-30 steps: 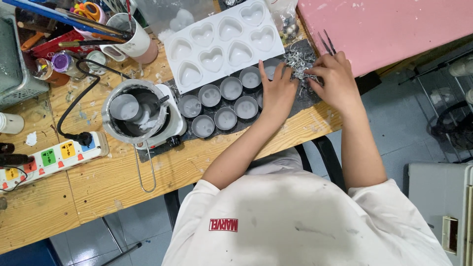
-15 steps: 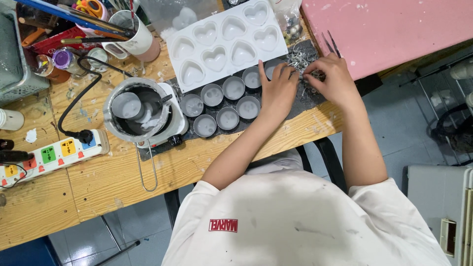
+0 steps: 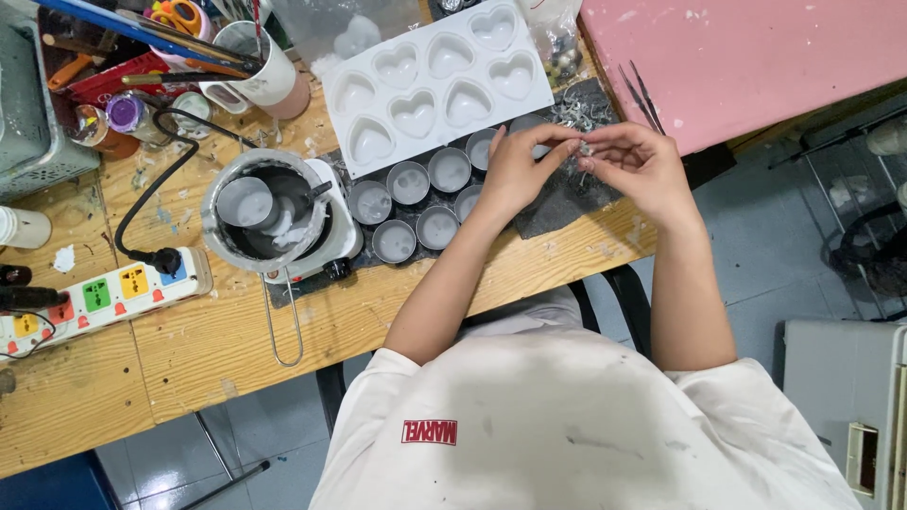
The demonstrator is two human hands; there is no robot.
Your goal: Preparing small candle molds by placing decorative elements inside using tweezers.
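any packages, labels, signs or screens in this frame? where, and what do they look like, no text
Clear plastic bag: top centre, right of the heart mould, holding small dark and pale beads.
Clear plastic bag: top, left of the mould's upper edge, holding white chunks.
Shirt patch: bottom centre on the white shirt, small red rectangle with white lettering.
White bottle: left edge of the table, lying on its side, no label readable.
No signs or screens.

person in a stained white short-sleeved cotton t-shirt (image 3: 576, 425)
small red rectangular chest patch (image 3: 428, 432), grey smudges, bare forearms.
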